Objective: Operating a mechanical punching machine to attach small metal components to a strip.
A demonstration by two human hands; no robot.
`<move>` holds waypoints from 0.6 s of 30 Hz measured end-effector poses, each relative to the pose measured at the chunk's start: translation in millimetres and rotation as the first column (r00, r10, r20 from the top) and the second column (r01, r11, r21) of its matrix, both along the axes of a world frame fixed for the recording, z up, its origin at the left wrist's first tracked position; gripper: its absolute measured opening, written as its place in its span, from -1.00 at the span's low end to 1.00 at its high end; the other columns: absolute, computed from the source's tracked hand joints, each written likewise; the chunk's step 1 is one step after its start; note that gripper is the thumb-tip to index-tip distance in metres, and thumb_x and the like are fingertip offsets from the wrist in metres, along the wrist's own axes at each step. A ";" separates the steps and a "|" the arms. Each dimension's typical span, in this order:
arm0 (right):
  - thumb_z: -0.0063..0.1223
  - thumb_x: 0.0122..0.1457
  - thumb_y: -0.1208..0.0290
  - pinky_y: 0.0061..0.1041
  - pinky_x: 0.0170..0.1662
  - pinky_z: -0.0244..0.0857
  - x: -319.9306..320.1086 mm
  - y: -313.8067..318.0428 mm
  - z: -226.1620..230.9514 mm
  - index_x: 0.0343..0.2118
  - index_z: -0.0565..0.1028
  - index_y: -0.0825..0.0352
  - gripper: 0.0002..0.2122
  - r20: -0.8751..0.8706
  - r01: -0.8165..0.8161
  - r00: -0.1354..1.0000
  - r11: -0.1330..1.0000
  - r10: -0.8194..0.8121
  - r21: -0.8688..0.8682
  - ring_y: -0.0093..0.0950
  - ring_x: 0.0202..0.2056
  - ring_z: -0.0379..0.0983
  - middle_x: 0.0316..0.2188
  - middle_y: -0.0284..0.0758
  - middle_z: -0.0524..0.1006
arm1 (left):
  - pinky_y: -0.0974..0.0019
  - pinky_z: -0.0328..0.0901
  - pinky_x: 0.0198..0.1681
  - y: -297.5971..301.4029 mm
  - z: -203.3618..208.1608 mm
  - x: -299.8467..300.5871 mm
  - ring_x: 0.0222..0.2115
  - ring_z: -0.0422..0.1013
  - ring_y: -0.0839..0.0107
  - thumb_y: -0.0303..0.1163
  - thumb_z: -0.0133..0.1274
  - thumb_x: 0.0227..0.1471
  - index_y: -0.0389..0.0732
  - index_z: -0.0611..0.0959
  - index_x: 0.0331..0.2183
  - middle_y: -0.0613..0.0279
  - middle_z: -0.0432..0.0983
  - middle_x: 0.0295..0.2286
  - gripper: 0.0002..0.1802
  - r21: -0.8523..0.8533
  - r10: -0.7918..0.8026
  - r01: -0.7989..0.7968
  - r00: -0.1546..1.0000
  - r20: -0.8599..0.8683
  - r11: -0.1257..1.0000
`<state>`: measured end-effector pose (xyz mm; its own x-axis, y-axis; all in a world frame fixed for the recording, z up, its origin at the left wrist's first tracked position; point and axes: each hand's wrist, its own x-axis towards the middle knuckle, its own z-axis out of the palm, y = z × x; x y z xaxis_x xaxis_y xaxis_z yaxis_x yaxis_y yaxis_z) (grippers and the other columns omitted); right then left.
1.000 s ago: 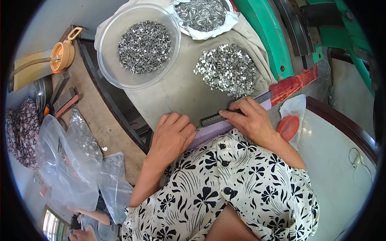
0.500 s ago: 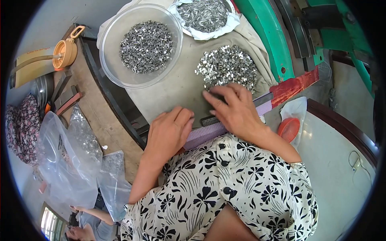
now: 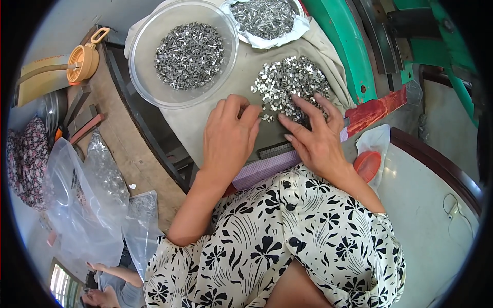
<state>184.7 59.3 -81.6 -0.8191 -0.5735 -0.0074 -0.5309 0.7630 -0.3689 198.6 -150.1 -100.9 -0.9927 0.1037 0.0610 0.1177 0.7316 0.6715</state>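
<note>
A pile of small flat shiny metal pieces [image 3: 287, 84] lies on a beige cloth [image 3: 187, 123]. My right hand [image 3: 321, 141] rests at the pile's near edge with fingers spread, its fingertips among the pieces. A few loose pieces lie just left of it. My left hand [image 3: 228, 134] is left of the pile, its fingers curled and thumb and forefinger drawn together. Whatever they may pinch is too small or hidden to make out. Between my hands and my body lies a dark grooved metal bar [image 3: 276, 150], beside a purple checked strip [image 3: 267, 169].
A clear plastic bowl [image 3: 134, 61] of small bent metal parts stands at the far left of the cloth. Behind the pile is a white-lined bowl [image 3: 303, 28] of thin metal pins. A green machine frame [image 3: 341, 51] borders the right. Plastic bags [image 3: 84, 205] hang left; another person sits lower left.
My left hand has moved up and right, toward the pile. My right hand has shifted slightly right and spread its fingers onto the pieces. A few pieces now lie apart from the pile.
</note>
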 end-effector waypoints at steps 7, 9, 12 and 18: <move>0.28 -0.09 0.50 -0.20 0.21 -0.04 -10.3 -1.9 -2.2 -0.17 0.65 0.05 -0.65 -0.109 0.025 0.993 0.993 -0.037 -0.112 -0.13 0.16 0.15 0.07 -0.32 0.45 | 0.18 0.28 -0.21 -2.0 -2.9 3.1 -0.29 0.37 0.22 -0.51 0.21 -0.14 -0.21 0.62 -0.37 0.24 0.41 -0.31 -0.82 0.011 -0.011 0.011 1.000 -0.022 1.000; 0.27 -0.08 0.47 -0.20 0.18 -0.02 -12.3 -11.1 -3.1 -0.18 0.65 0.03 -0.66 -0.119 0.006 0.993 0.995 -0.018 -0.099 -0.15 0.15 0.15 0.07 -0.35 0.44 | 0.18 0.28 -0.20 -4.5 -1.9 5.8 -0.29 0.37 0.22 -0.51 0.21 -0.14 -0.21 0.62 -0.37 0.23 0.42 -0.31 -0.82 0.002 -0.032 0.032 0.999 -0.008 0.999; 0.26 -0.06 0.42 -0.21 0.16 0.00 -12.3 -13.1 -5.8 -0.20 0.67 -0.02 -0.70 -0.100 -0.031 0.995 0.998 0.025 -0.062 -0.19 0.16 0.15 0.10 -0.40 0.41 | 0.17 0.28 -0.20 -7.6 2.5 9.9 -0.29 0.36 0.21 -0.53 0.21 -0.15 -0.22 0.62 -0.38 0.23 0.41 -0.31 -0.82 0.019 -0.009 0.009 1.000 0.021 1.000; 0.36 -0.12 0.41 -0.21 0.19 -0.04 -15.9 6.3 -1.4 -0.30 0.68 0.02 -0.75 -0.101 -0.009 0.995 0.999 0.004 -0.046 -0.13 0.17 0.15 0.06 -0.37 0.46 | 0.17 0.28 -0.18 -11.8 1.5 16.0 -0.26 0.36 0.19 -0.59 0.17 -0.17 -0.23 0.63 -0.36 0.21 0.41 -0.30 -0.79 0.130 0.053 -0.063 0.996 0.078 0.990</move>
<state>168.8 65.6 -83.0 -0.8108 -0.5764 0.1017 -0.5718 0.7429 -0.3480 214.6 -161.9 -99.4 -0.9991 0.0419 -0.0035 0.0242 0.6402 0.7678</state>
